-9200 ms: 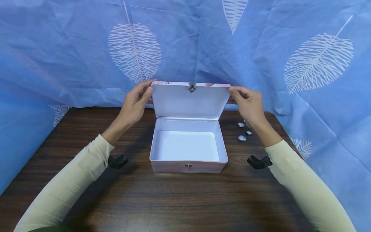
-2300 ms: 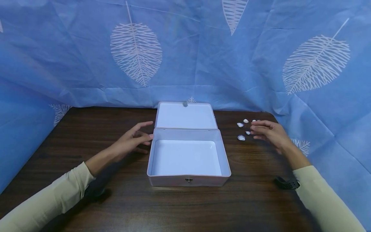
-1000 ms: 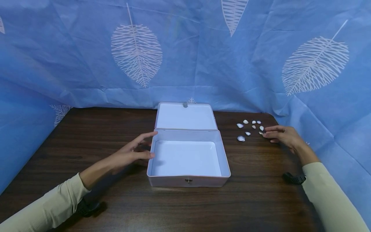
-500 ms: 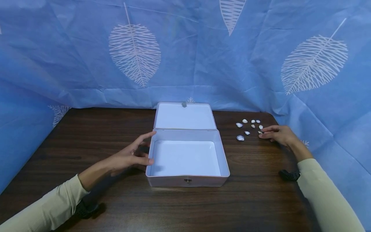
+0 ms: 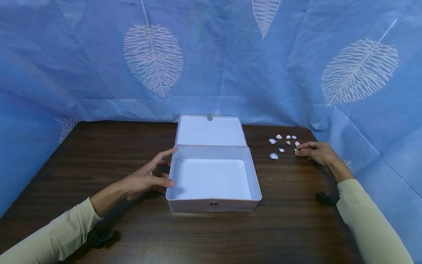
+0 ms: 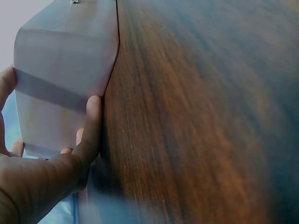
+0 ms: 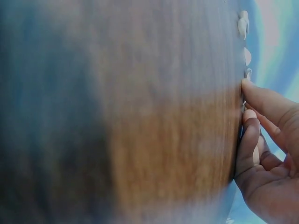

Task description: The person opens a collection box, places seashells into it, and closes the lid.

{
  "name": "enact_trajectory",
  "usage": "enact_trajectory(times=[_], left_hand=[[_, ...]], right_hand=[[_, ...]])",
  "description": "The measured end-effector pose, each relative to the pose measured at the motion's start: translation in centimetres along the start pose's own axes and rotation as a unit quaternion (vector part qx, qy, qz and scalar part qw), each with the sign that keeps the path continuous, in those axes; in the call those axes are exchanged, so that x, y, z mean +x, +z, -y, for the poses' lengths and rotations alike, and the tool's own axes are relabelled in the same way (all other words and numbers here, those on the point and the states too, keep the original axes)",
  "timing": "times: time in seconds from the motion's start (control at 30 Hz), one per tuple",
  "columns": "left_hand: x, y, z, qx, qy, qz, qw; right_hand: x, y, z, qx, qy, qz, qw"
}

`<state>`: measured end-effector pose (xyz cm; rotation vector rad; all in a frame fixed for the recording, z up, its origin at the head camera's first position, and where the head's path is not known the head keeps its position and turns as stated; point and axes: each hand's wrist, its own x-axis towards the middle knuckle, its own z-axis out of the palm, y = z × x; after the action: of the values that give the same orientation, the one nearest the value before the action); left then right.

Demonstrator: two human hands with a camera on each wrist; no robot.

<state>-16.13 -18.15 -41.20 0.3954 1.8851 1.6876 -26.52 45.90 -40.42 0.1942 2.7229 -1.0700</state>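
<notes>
A pale metal box (image 5: 194, 206) stands in the middle with its lid (image 5: 211, 130) folded back, showing a bare white inside. My left hand (image 5: 145, 178) rests on the box's left side, fingers spread, the thumb at the rim. In the left wrist view the fingers of that hand (image 6: 42, 182) touch the box's wall (image 6: 56, 93). At the right, my right hand (image 5: 318, 153) pinches a small seashell (image 5: 295, 149) between thumb and forefinger, down at the tabletop. The right wrist view shows this hand (image 7: 275, 163) low at the table, the shell mostly hidden by its fingertips.
Several more white seashells lie loose left of and behind the right hand, the biggest one (image 5: 273, 156) nearest the box. A small metal clasp (image 5: 213, 204) sits on the box front. The dark wooden table (image 5: 211, 238) ends at a blue leaf-patterned cloth (image 5: 211, 66) behind.
Earlier both hands held the lid half raised; now it lies back. The left hand moved down to the box's left side. The right hand went to the shells and closed on one.
</notes>
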Motion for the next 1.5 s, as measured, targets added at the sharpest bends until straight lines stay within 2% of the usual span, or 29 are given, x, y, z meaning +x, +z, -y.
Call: enact_trajectory(times=[0.17, 0.33, 0.67, 0.97, 1.3, 1.5], left_hand=[[0.0, -0.1, -0.1, -0.004, -0.006, -0.001, 1.0], [0.1, -0.1, -0.2, -0.001, -0.015, -0.005, 0.9999], [0.1, -0.1, -0.3, -0.001, -0.015, -0.003, 0.9999], [0.2, -0.1, -0.3, -0.006, -0.017, -0.002, 0.9998], [0.3, 0.0, -0.4, -0.007, -0.019, -0.003, 0.9998], [0.2, 0.0, -0.4, -0.008, -0.018, -0.004, 0.9998]], right_hand=[[-0.1, 0.0, 0.4, -0.016, -0.008, -0.006, 0.9998], [-0.1, 0.1, 0.5, -0.014, -0.021, 0.004, 0.9997], [-0.1, 0.4, 0.4, -0.025, -0.052, 0.005, 0.9984], [-0.3, 0.6, 1.0, -0.064, -0.082, -0.011, 0.9945], [-0.4, 1.2, 1.5, 0.004, -0.074, -0.02, 0.997], [-0.9, 1.9, 2.2, 0.043, -0.075, -0.011, 0.9962]])
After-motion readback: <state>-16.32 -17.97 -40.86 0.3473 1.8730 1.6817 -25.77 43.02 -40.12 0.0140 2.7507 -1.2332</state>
